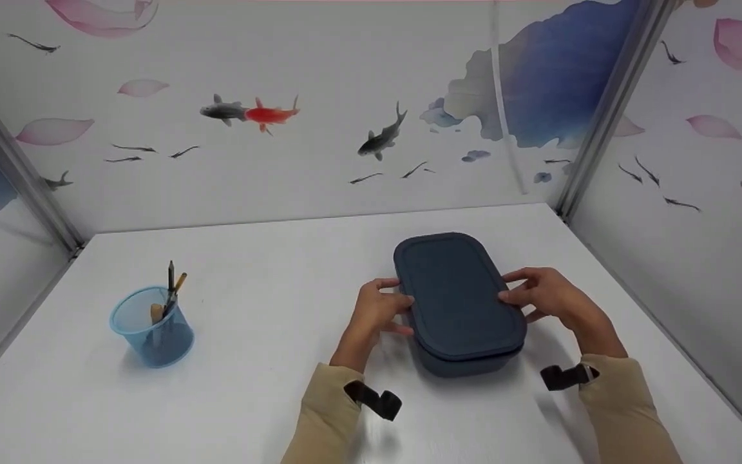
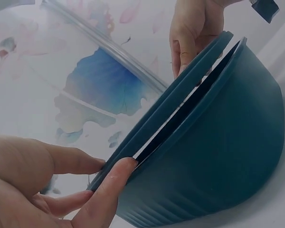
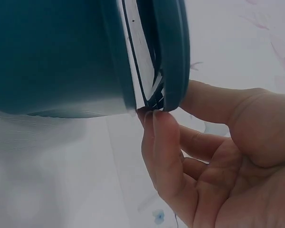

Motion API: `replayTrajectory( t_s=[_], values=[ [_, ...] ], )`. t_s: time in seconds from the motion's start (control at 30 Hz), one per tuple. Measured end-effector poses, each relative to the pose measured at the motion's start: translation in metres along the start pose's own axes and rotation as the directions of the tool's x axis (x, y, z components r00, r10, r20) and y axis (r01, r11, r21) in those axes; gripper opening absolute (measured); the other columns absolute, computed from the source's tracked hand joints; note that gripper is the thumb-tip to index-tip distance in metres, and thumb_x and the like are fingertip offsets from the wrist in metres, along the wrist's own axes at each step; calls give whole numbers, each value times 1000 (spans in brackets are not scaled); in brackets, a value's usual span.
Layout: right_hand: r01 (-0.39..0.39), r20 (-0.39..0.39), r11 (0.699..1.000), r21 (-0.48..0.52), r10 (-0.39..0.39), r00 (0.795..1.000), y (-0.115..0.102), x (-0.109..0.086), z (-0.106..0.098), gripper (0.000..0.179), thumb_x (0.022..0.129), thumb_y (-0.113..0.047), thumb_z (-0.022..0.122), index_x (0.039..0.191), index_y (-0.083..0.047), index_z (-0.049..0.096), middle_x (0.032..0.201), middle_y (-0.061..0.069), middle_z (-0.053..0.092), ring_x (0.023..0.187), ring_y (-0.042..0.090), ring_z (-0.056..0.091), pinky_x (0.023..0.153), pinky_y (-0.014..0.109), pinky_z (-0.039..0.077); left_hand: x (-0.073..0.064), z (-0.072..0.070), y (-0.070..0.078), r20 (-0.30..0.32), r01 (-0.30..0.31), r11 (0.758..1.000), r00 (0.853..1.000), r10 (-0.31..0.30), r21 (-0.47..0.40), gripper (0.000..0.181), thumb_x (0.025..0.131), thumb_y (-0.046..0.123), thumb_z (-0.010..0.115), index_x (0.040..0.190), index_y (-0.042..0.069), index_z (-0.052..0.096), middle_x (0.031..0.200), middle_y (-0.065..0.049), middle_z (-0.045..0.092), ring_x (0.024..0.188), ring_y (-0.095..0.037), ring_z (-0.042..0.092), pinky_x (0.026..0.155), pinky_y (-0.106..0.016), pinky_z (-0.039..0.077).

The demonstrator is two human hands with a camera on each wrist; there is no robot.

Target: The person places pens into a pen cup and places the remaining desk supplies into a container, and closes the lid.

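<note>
A dark blue rectangular lunch box [image 1: 467,367] with rounded corners stands on the white table, its lid [image 1: 458,293] over the top. My left hand [image 1: 374,312] pinches the lid's left edge between thumb and fingers. On the opposite long side, my right hand [image 1: 548,295] pinches the lid's right edge, the thumb on top. The left wrist view shows a narrow gap between the lid [image 2: 166,111] and the rim of the box [image 2: 213,137]. A similar gap shows beside the right fingertips [image 3: 164,123] in the right wrist view. The box's inside is mostly hidden.
A light blue mesh pen cup [image 1: 155,328] holding pencils and a few other small items stands at the left of the table [image 1: 268,309]. Walls printed with fish and petals enclose the back and sides. Black wrist straps [image 1: 374,398] sit over the tan sleeves.
</note>
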State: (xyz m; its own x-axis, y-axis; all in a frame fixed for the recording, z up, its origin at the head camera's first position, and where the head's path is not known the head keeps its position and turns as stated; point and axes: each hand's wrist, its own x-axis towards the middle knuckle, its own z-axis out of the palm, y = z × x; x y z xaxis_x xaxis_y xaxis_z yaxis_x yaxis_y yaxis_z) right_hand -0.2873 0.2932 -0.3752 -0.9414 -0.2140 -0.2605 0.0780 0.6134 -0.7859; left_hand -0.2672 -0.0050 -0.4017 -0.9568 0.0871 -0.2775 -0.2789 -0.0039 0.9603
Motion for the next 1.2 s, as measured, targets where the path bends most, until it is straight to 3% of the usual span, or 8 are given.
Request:
replayTrajectory(
  t_s=[0.2, 0.47, 0.67, 0.83, 1.2],
  values=[
    [-7, 4, 1000, -11, 7, 1000, 1, -1, 0, 68, 93, -33, 71, 146, 1, 46, 124, 21, 63, 99, 20, 66, 84, 39, 62, 1, 0, 0, 8, 32, 999, 999, -32, 18, 57, 90, 2, 64, 144, 3, 48, 128, -22, 63, 118, -30, 65, 62, -31, 64],
    [-50, 26, 999, -18, 50, 998, 1, 1, 3, 67, 92, -29, 73, 145, 2, 47, 121, 20, 65, 104, 24, 66, 83, 40, 63, 1, 0, -1, 10, 32, 998, 999, -33, 60, 54, 90, 3, 66, 141, 1, 47, 125, -21, 64, 112, -28, 68, 62, -32, 64],
    [-19, 51, 1000, -21, 20, 999, 5, 0, 1, 65, 92, -26, 73, 143, 4, 48, 113, 16, 68, 97, 21, 66, 79, 39, 63, 3, 1, -1, 24, 40, 996, 999, -42, 80, 54, 90, 4, 69, 138, 0, 46, 120, -21, 67, 107, -28, 71, 64, -34, 64],
    [-1, 70, 1000, -20, 2, 998, 7, -1, 0, 63, 91, -24, 74, 142, 5, 49, 107, 12, 69, 91, 17, 67, 77, 37, 63, 4, 2, -2, 33, 57, 991, 998, -61, 119, 62, 90, 4, 68, 145, 3, 39, 121, -21, 68, 106, -26, 72, 66, -33, 64],
    [16, 100, 1000, -8, -15, 995, 15, 2, -2, 71, 93, -26, 72, 153, -5, 40, 128, 22, 61, 99, 17, 64, 78, 36, 63, 10, -6, -9, 124, 51, 997, 991, -57, 54, 82, 89, 1, 70, 157, 17, 28, 129, -22, 61, 107, -27, 70, 70, -36, 64]
  ],
)
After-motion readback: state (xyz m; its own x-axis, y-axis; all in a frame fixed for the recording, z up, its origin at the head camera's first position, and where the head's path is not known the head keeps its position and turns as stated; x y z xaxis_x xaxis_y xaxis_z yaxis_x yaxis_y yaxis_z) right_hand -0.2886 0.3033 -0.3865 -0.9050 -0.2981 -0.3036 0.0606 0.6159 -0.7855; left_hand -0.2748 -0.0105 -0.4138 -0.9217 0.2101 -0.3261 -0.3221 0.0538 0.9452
